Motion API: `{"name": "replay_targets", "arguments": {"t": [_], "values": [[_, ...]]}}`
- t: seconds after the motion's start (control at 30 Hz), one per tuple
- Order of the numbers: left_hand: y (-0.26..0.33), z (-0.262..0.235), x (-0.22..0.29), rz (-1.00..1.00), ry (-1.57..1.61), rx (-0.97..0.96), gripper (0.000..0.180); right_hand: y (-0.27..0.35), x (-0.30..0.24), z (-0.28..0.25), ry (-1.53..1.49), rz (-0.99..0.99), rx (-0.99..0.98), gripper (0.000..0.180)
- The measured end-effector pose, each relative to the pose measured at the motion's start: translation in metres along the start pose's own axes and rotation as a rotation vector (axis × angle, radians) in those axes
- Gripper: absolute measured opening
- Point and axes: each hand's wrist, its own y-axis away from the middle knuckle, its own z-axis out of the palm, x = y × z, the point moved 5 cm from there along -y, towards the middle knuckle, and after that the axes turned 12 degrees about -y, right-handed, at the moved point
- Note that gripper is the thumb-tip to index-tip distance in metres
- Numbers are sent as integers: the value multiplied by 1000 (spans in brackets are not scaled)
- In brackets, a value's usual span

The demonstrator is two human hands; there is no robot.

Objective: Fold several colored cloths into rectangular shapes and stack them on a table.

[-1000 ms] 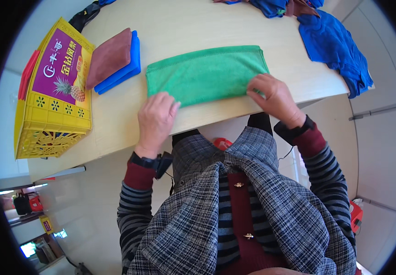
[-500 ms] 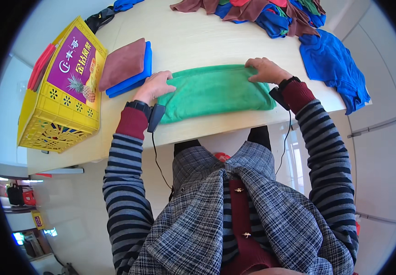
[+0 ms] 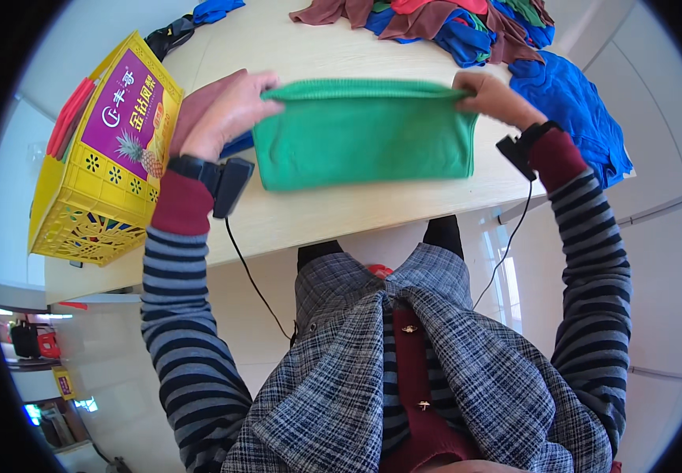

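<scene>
A folded green cloth (image 3: pixel 364 138) is stretched between my two hands, its upper edge lifted toward me off the pale table. My left hand (image 3: pixel 240 106) pinches the upper left corner, the fingers closed on it. At the upper right corner my right hand (image 3: pixel 492 96) grips the same edge between thumb and fingers. Under and behind my left hand lie a folded brown cloth (image 3: pixel 203 102) and a folded blue cloth (image 3: pixel 238 145), stacked and partly hidden by that hand and the green cloth.
A yellow plastic crate (image 3: pixel 92 213) stands at the left, with a red cloth (image 3: pixel 71 118) at its side. Heaped brown, blue, red and green cloths (image 3: pixel 467 31) lie at the far side. A crumpled blue cloth (image 3: pixel 573 110) hangs over the right edge of the table (image 3: pixel 317 213).
Both hands have moved farther apart and away from me, raising the green cloth's far edge. The cloth has shifted away, and my left hand now covers part of the brown and blue stack.
</scene>
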Motion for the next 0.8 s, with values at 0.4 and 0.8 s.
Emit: {"name": "replay_targets", "arguments": {"t": [0.4, 0.8], "values": [[9, -116, 82, 165, -171, 764, 13, 50, -126, -123, 126, -418, 558, 13], [140, 89, 28, 111, -327, 276, 21, 142, -41, 103, 224, -221, 153, 20]]}}
